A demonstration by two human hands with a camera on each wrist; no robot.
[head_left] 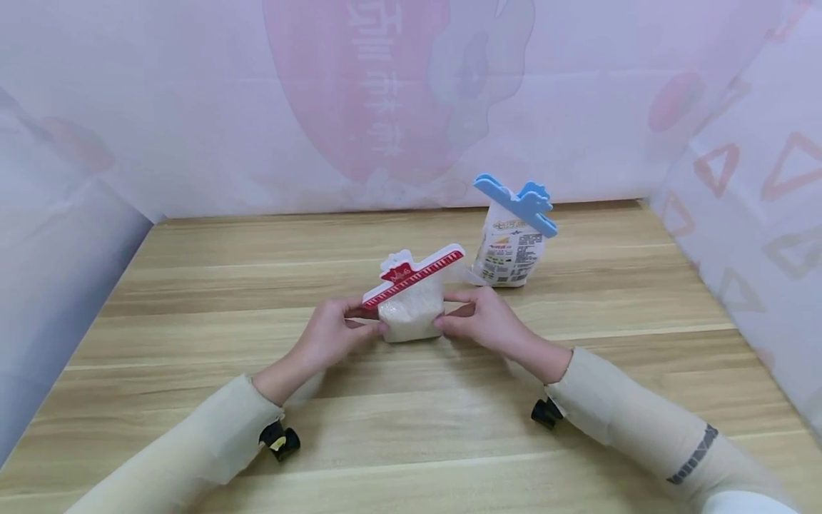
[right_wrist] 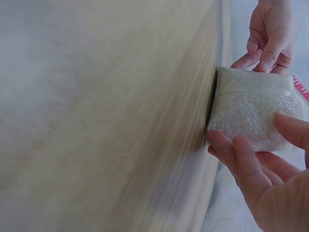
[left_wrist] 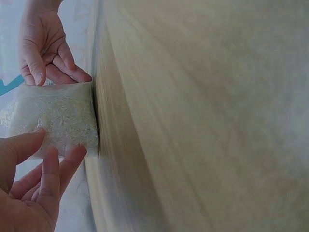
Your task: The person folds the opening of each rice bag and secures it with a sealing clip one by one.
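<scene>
A clear bag of rice (head_left: 411, 315) stands on the table between both hands. Across its top lies a slanted red and white sealing clip (head_left: 414, 276), higher on the right. The left hand (head_left: 326, 334) holds the bag's left side, thumb toward the front. On the opposite side the right hand (head_left: 493, 323) grips it with the thumb in front and fingers at the edge. White grains show through the film of the bag (left_wrist: 60, 111) in the left wrist view. In the right wrist view, the bag's bottom (right_wrist: 251, 108) meets the tabletop.
Behind and to the right stands a printed white bag (head_left: 507, 251) with a blue sealing clip (head_left: 521, 205) across its top. The wood-grain table (head_left: 411, 442) ends at a printed white curtain (head_left: 212, 128) at the back and sides.
</scene>
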